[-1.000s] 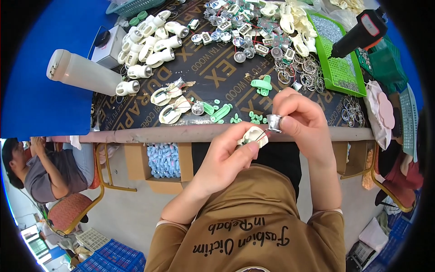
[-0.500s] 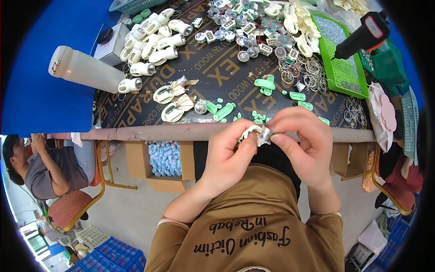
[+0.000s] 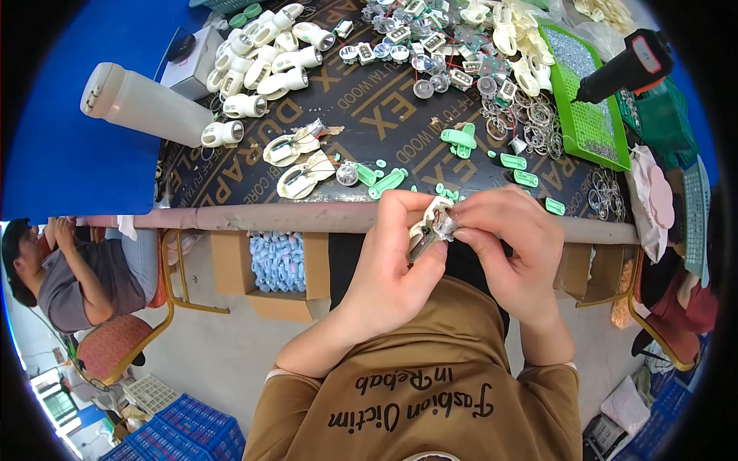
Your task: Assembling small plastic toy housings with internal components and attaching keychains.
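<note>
I have the left fingers [image 3: 427,263] closed around a white shell [image 3: 421,240], held between both hands at the near edge of the bench [image 3: 231,180]. My right fingers [image 3: 503,217] pinch a silver cup [image 3: 446,225] at the shell; from here I can't tell whether it is fully seated. Green clips [image 3: 388,183] lie just beyond the hands, with two open shells [image 3: 300,178] to their left. White torches [image 3: 284,60] lie heaped farther back, and a green tray [image 3: 607,157] sits at right.
</note>
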Motion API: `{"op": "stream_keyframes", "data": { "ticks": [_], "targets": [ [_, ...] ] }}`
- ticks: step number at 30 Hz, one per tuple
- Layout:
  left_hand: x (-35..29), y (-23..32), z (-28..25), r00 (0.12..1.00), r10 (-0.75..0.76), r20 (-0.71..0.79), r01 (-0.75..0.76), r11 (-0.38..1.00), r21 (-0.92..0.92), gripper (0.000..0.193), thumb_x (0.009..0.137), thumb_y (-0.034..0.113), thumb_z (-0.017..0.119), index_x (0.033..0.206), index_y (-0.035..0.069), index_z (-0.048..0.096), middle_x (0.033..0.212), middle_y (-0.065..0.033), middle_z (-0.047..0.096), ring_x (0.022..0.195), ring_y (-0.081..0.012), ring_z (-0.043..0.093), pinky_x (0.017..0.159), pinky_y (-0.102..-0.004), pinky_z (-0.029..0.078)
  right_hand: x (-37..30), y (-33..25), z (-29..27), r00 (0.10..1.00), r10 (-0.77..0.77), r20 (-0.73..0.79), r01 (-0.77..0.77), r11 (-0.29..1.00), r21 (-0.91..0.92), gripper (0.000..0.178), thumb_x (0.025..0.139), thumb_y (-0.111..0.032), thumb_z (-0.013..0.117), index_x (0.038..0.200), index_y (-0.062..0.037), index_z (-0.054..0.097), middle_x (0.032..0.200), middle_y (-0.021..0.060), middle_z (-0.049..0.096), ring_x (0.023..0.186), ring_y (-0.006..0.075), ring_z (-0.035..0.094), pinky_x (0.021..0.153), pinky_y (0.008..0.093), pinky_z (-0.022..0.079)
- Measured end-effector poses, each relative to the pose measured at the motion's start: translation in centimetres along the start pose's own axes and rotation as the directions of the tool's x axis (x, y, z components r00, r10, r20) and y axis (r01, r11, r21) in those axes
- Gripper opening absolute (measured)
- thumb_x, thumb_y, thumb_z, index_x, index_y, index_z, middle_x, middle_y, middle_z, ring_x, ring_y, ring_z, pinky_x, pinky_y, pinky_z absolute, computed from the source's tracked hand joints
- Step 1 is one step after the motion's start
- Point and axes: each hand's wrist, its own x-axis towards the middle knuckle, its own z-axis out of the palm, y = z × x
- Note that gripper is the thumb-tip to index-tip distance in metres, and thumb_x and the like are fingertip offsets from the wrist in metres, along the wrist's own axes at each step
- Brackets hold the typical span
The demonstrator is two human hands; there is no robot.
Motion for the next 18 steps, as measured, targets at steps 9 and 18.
{"op": "stream_keyframes", "data": {
  "ticks": [9, 18],
  "targets": [
    [-0.4, 0.0, 0.2, 0.995, 0.097, 0.001, -0.096, 0.984, 0.153, 0.032, 0.082, 0.003, 0.049, 0.110, -0.002, 0.035, 0.092, -0.0116, 0.055, 0.073, -0.0139, 0.054, 0.063, -0.0260, 0.044, -0.1, -0.1, 0.4, 0.995, -0.076, -0.062, 0.067, 0.987, -0.146, 0.017, 0.061, 0.003, 0.066, 0.076, -0.0030, 0.059, 0.077, 0.0074, 0.061, 0.060, 0.0230, 0.055, 0.053, 0.0308, 0.043],
    [-0.4, -2.2, -0.2, 0.865, 0.500, 0.039, -0.493, 0.833, 0.250, 0.037, 0.076, 0.002, 0.057, 0.108, -0.004, 0.039, 0.091, -0.0144, 0.059, 0.072, -0.0148, 0.059, 0.064, -0.0264, 0.047, -1.4, -1.7, 0.4, 0.986, 0.010, -0.168, -0.005, 0.999, 0.034, 0.024, 0.060, -0.001, 0.073, 0.079, -0.0027, 0.058, 0.077, 0.0086, 0.059, 0.063, 0.0192, 0.055, 0.055, 0.0271, 0.043]
  ]
}}
